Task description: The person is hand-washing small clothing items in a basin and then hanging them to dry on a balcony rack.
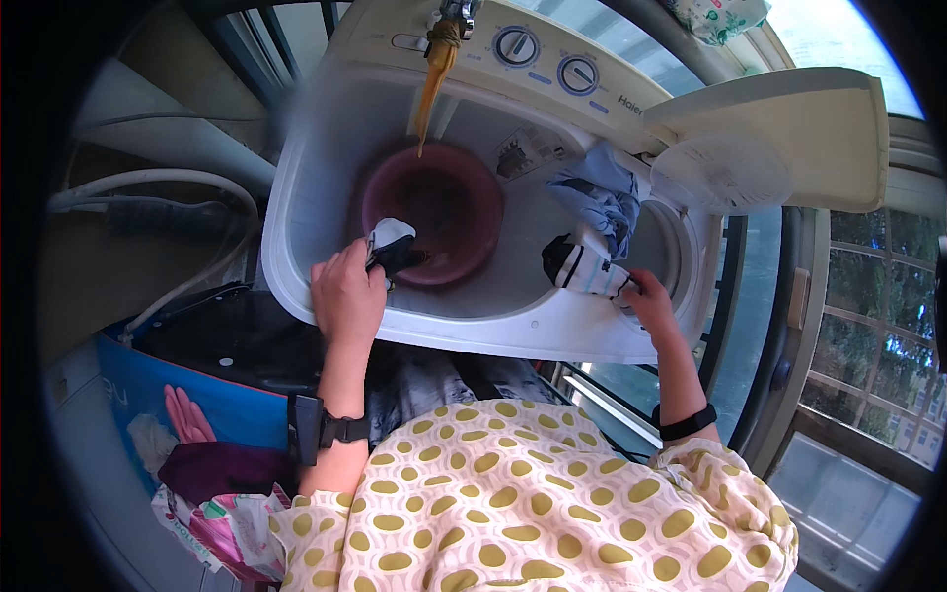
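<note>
My left hand (348, 296) grips a black-and-white sock (392, 240) at the near left rim of a Haier twin-tub washing machine (444, 329). Below and beyond that sock, a pink plastic basin (370, 185) sits in the wash tub; its contents look dark. On the right, my right hand (649, 302) pinches one end of a striped white sock (592, 270) with a black toe. This sock hangs over the divider between the tubs. Just behind it, crumpled blue cloth (607, 192) lies across the same divider, by the round spin tub (655, 229).
A tap (457, 15) with a yellowish sleeve (436, 74) hangs over the basin. At right stands the raised spin-tub lid (828, 140), with a clear inner cover (721, 174). A blue container (192, 385), pink gloves (186, 414) and a white hose (185, 176) are at left.
</note>
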The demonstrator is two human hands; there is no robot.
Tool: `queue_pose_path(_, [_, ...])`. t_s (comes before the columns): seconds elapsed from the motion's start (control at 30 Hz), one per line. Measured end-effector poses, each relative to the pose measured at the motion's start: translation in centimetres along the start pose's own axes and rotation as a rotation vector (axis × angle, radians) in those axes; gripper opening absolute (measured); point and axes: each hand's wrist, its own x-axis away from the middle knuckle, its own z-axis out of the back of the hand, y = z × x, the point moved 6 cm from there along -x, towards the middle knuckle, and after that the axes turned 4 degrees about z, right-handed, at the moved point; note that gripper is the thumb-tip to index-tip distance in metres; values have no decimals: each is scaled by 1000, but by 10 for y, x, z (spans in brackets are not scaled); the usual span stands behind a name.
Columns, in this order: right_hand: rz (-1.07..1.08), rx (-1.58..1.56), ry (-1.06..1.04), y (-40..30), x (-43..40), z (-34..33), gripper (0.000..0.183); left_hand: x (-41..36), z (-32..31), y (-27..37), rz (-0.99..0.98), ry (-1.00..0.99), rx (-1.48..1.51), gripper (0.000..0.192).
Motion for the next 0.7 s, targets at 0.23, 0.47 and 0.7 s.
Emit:
queue_pose_path(0.23, [266, -202, -49, -134, 20, -30, 33, -1, 2, -5, 44, 46, 23, 17])
queue_pose_path(0.47, [488, 145, -628, -237, 1, -184, 51, -6, 3, -6, 114, 43, 114, 18])
queue_pose_path(0.7, [344, 233, -816, -230, -14, -289, 51, -3, 5, -15, 132, 60, 151, 19])
